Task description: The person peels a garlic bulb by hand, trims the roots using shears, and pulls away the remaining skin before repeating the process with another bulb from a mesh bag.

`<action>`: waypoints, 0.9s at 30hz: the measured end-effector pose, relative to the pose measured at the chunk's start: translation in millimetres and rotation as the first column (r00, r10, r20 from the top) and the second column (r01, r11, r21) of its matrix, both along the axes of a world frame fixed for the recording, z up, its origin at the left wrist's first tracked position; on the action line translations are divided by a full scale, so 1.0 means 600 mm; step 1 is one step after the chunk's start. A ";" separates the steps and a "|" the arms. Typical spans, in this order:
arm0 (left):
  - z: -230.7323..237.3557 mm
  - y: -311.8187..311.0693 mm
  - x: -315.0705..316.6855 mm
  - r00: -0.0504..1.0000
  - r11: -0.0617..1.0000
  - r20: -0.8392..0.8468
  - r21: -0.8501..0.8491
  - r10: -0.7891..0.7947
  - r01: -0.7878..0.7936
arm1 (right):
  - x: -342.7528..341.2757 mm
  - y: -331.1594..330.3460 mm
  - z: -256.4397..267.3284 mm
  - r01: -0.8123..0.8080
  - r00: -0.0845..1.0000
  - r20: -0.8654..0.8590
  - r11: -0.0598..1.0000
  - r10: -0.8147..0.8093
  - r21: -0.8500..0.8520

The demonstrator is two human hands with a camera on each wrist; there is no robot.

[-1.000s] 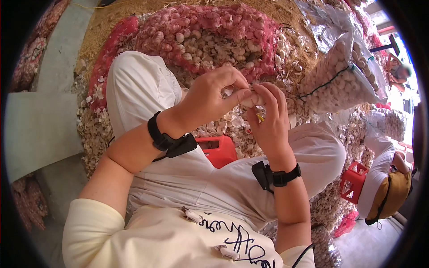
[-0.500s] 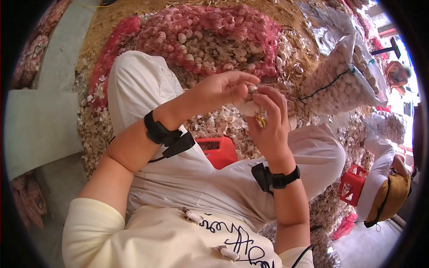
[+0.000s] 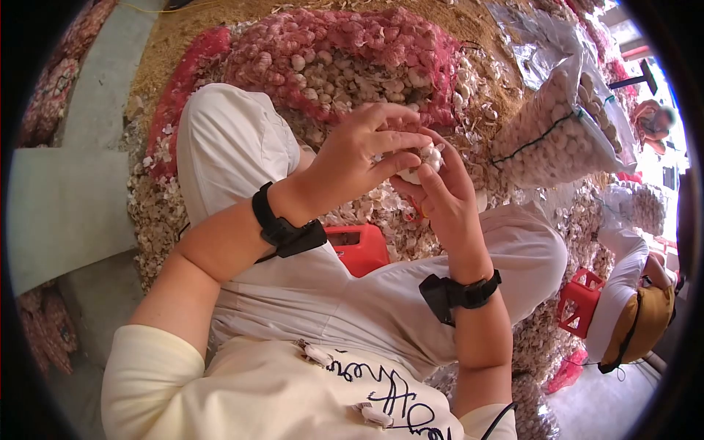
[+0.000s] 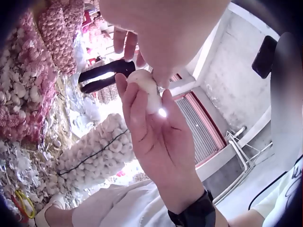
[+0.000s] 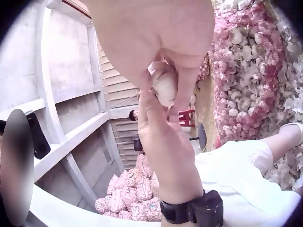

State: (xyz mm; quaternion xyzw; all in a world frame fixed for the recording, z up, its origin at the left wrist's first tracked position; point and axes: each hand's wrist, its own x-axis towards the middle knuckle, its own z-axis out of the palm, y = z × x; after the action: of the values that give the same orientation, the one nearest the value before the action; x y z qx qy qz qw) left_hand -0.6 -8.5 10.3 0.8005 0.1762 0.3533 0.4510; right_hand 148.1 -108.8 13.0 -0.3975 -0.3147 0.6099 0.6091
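In the head view my right hand holds a white garlic bulb, fingers curled round its far side and thumb on the near side. My left hand reaches in from the left, thumb and forefinger pinching the bulb's edge while its other fingers stand out. The left wrist view shows the smooth, pale side of the bulb between the right hand's fingers. In the right wrist view both hands meet around the bulb, which they partly cover.
Beyond my knees lies an opened red mesh sack of garlic bulbs. A full clear sack stands at right. A red plastic stool shows between my legs, over scattered garlic skins. Another person sits at far right.
My left hand drew away from the bulb half a second ago, fingers apart, and is now back against it. The right hand has turned the bulb, so its knobbly cloves show.
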 end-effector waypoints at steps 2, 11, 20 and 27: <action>0.013 0.006 0.000 0.991 0.902 0.002 0.414 0.137 -0.125 | 0.001 -0.001 0.000 0.012 1.000 -0.005 1.000 -0.012 0.000; 0.008 -0.001 0.007 0.991 0.864 0.047 0.487 0.123 -0.130 | 0.005 -0.003 -0.021 0.005 0.989 0.149 1.000 -0.008 0.019; 0.009 -0.001 0.007 0.993 0.866 -0.002 0.490 0.118 -0.102 | 0.001 -0.002 -0.014 -0.001 0.959 0.285 1.000 0.005 -0.013; 0.006 -0.007 0.000 0.998 0.983 0.016 -0.173 -0.053 0.055 | 0.003 -0.001 -0.018 0.044 0.941 0.336 0.998 -0.029 -0.040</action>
State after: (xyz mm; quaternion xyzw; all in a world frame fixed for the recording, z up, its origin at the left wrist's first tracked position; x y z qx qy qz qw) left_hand -0.5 -12.7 13.7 0.7606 0.1819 0.3288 0.5294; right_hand 150.2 -109.1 2.2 -0.5154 -0.3921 0.5290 0.5483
